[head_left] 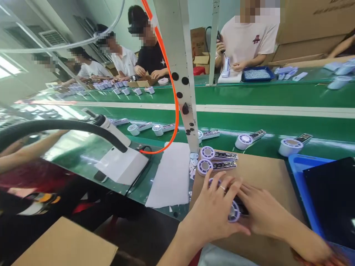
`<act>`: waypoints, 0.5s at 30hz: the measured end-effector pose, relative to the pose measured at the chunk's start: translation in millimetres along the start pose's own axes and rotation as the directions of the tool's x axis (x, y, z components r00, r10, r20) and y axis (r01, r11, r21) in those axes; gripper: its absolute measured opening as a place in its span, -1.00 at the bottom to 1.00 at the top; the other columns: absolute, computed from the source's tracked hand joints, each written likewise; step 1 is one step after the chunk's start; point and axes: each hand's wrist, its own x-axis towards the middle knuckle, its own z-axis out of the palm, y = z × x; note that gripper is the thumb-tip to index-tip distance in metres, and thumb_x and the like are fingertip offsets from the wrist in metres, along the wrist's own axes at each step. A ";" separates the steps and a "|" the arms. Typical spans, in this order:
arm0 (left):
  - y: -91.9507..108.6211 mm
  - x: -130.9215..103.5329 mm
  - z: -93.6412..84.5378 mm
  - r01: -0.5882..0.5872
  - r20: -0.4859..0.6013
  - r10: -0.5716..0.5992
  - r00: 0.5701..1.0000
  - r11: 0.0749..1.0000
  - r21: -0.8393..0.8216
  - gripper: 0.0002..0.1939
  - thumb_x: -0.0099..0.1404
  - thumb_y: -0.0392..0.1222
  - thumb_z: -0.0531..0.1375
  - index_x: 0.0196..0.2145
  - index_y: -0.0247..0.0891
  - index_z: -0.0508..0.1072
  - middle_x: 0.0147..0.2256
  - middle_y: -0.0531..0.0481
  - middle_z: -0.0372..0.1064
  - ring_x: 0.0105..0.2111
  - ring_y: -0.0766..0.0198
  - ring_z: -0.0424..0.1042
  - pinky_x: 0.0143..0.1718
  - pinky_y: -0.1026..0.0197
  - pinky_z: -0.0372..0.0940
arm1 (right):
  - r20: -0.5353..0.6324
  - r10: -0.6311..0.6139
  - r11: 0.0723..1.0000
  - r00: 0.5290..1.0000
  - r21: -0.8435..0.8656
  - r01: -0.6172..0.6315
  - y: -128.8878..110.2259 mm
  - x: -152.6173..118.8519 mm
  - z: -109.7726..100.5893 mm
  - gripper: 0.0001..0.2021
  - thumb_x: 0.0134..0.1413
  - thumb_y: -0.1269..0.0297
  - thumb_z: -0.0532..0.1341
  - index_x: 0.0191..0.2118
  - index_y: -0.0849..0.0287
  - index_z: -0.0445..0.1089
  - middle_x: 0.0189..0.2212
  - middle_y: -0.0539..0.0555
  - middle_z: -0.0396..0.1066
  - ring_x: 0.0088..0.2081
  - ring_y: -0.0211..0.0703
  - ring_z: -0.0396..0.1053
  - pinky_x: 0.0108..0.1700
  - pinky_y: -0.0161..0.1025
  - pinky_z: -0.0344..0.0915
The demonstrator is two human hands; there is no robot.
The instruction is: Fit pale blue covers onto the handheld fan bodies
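Two lilac handheld fan bodies, an upper one (219,154) and a lower one (222,165), lie side by side on a brown cardboard sheet (260,170), circuit boards exposed in their handles. Just nearer to me, my left hand (213,207), a ring on one finger, arches with bent fingers over more fan bodies. The round head of one handheld fan (234,211) shows between its fingers and thumb. My right hand (263,208) meets it from the right, its fingers curled over that fan's dark handle. Both hands hide most of this fan, so the exact grip is partly covered.
Fan bodies, one of them a lilac fan (244,141), line the green conveyor (271,120). At right stands a blue tray (298,166) with a black panel. Left are a metal post (180,74), white paper (172,177) and an orange cable (176,107). Several co-workers sit opposite.
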 end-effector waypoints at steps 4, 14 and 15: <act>-7.2 -3.5 37.5 0.090 -0.048 -0.086 0.995 0.992 0.086 0.04 0.41 0.22 0.36 0.58 -0.25 -0.02 0.46 -0.20 0.27 0.44 -0.18 0.26 0.52 -0.47 0.07 | 0.101 0.006 0.999 0.995 -0.053 -0.001 -8.3 31.7 -30.4 -0.22 0.01 0.46 0.53 0.39 0.19 0.45 0.33 0.26 0.18 0.35 0.15 0.19 0.50 0.03 0.25; -5.1 2.8 49.0 0.122 -0.249 -0.119 0.961 0.993 -0.004 -0.51 0.46 0.05 0.33 0.26 -0.10 0.45 0.20 0.08 0.57 0.13 0.03 0.49 0.49 -0.36 0.19 | -0.031 0.675 0.694 0.737 -0.310 -0.650 189.9 22.0 -223.2 -0.36 -0.03 0.94 0.11 0.06 0.36 0.65 -0.03 0.07 0.46 -0.07 -0.30 0.44 -0.23 -0.59 0.12; -5.4 1.4 51.1 0.128 -0.262 -0.127 0.957 0.992 -0.016 -0.53 0.45 0.05 0.34 0.23 -0.09 0.46 0.20 0.08 0.57 0.12 0.03 0.49 0.47 -0.37 0.22 | -0.071 0.678 0.682 0.732 -0.310 -0.662 201.6 21.4 -225.5 -0.34 -0.10 1.01 0.09 -0.01 0.36 0.65 -0.07 0.06 0.47 -0.15 -0.35 0.43 -0.29 -0.65 0.09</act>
